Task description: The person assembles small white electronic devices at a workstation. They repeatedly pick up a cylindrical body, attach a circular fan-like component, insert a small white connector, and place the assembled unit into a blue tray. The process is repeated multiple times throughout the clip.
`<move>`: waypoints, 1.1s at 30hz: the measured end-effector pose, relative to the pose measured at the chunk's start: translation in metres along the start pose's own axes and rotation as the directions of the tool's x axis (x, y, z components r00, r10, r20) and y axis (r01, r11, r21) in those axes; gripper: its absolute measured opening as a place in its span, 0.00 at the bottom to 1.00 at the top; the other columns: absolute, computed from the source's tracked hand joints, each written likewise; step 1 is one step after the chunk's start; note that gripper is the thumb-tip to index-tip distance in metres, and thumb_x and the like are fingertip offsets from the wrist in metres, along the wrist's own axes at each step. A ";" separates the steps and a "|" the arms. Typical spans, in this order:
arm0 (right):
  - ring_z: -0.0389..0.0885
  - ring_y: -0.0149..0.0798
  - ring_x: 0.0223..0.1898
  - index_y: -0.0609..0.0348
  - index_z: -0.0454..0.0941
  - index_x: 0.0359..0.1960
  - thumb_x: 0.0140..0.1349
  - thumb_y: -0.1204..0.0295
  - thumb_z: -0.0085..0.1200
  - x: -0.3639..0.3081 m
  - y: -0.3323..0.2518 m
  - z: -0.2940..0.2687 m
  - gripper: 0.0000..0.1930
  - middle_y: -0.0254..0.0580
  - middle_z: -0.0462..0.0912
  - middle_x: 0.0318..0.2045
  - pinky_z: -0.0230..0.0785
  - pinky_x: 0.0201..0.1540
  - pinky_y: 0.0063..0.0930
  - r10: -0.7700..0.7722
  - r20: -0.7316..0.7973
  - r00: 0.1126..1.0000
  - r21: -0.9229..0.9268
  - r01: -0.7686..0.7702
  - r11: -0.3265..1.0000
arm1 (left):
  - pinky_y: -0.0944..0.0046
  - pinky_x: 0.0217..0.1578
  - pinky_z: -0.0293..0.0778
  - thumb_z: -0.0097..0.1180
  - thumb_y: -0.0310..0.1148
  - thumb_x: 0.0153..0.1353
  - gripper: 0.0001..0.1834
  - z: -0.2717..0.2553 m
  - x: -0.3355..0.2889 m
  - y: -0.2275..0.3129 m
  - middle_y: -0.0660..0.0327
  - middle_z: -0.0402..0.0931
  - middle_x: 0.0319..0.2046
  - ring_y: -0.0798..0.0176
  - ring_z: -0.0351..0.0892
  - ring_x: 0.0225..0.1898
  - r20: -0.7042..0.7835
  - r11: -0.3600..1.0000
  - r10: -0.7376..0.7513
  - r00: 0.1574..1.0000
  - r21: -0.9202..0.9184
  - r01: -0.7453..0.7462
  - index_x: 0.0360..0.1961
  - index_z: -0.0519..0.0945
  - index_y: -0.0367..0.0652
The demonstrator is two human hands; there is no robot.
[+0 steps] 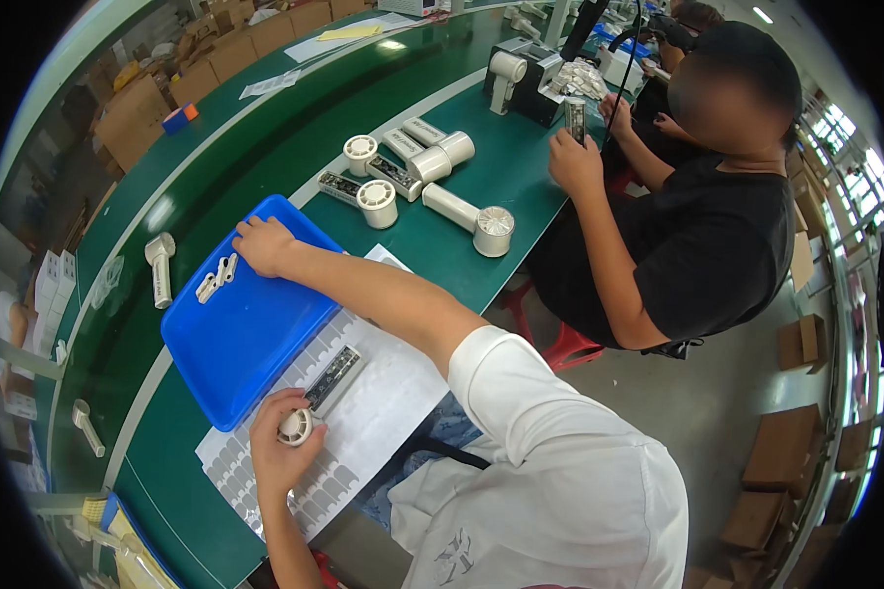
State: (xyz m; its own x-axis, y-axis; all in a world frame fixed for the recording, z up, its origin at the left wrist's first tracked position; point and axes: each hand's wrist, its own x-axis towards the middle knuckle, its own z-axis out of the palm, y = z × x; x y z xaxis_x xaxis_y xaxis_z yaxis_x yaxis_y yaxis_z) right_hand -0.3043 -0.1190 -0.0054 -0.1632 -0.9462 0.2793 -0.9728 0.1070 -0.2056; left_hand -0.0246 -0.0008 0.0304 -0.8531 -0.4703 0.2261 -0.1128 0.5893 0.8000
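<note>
My left hand (283,447) is closed around the round head of a white handheld fan (336,378). The fan's handle is uncovered, with dark inner parts showing, and points away from me over a white sheet (393,393) with grey printed shapes. My right arm stretches across to a blue tray (250,344), where my right hand (262,245) bends its fingers down at the far corner. Its fingertips are pressed together, and what they hold, if anything, is hidden. Several small white plastic pieces (216,279) lie in the tray beside that hand.
Several white handheld fans (378,203) lie on the green table (462,285) to the right of the tray. Another fan (160,270) lies left of it on the green conveyor belt (236,152). At the right a co-worker (697,216) in black holds an opened fan (575,120).
</note>
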 end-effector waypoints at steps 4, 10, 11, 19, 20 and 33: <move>0.72 0.48 0.56 0.57 0.77 0.51 0.53 0.74 0.56 0.005 0.002 0.001 0.20 0.49 0.73 0.53 0.68 0.56 0.46 0.035 0.053 0.998 0.033 -0.037 0.999 | 0.59 0.47 0.73 0.67 0.22 0.39 0.20 -0.004 0.006 0.006 0.52 0.79 0.46 0.53 0.78 0.47 0.038 0.999 0.018 0.999 0.041 -0.020 0.38 0.79 0.40; 0.72 0.50 0.56 0.62 0.82 0.42 0.54 0.74 0.55 0.000 -0.002 -0.001 0.14 0.53 0.73 0.52 0.69 0.56 0.45 0.148 0.061 0.987 0.041 -0.151 0.988 | 0.57 0.53 0.69 0.66 0.22 0.38 0.22 -0.001 0.011 0.007 0.53 0.78 0.47 0.51 0.75 0.51 0.060 0.994 -0.027 0.998 0.105 0.021 0.40 0.79 0.41; 0.73 0.50 0.55 0.62 0.84 0.38 0.53 0.74 0.55 -0.003 -0.005 -0.005 0.11 0.53 0.74 0.51 0.69 0.54 0.47 0.112 0.040 0.993 0.025 -0.113 0.993 | 0.57 0.54 0.69 0.66 0.22 0.38 0.24 -0.004 0.011 0.008 0.53 0.78 0.48 0.51 0.73 0.52 0.068 0.995 -0.056 0.996 0.092 0.049 0.42 0.79 0.41; 0.78 0.49 0.44 0.62 0.83 0.40 0.54 0.74 0.54 -0.056 -0.019 -0.052 0.13 0.50 0.79 0.39 0.72 0.47 0.40 -0.080 -0.144 0.986 0.381 0.130 0.915 | 0.58 0.51 0.70 0.65 0.21 0.39 0.26 0.010 0.012 0.014 0.54 0.76 0.48 0.51 0.75 0.49 0.011 0.988 -0.034 0.999 0.152 0.032 0.44 0.77 0.40; 0.79 0.49 0.41 0.62 0.82 0.41 0.54 0.74 0.54 -0.068 -0.025 -0.064 0.12 0.49 0.79 0.36 0.72 0.45 0.40 -0.105 -0.180 0.978 0.456 0.178 0.872 | 0.58 0.50 0.70 0.65 0.21 0.39 0.25 0.011 0.012 0.017 0.54 0.76 0.47 0.52 0.75 0.48 -0.013 0.983 -0.114 0.993 0.143 0.115 0.44 0.77 0.40; 0.78 0.28 0.25 0.63 0.76 0.35 0.62 0.78 0.58 -0.208 -0.026 -0.144 0.04 0.37 0.79 0.27 0.72 0.28 0.21 0.090 -0.075 0.993 0.987 0.087 -0.137 | 0.57 0.54 0.68 0.62 0.17 0.43 0.24 0.005 0.020 0.017 0.56 0.77 0.46 0.50 0.73 0.51 -0.038 0.973 -0.003 0.999 0.230 0.012 0.45 0.77 0.42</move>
State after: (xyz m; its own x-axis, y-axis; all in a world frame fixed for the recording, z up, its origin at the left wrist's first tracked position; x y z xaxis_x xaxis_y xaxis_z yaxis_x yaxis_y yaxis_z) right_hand -0.2686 0.1193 0.0765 -0.2618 -0.9073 0.3290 0.2813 -0.3978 -0.8733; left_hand -0.0465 0.0027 0.0455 -0.8328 -0.4968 0.2442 -0.2373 0.7189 0.6533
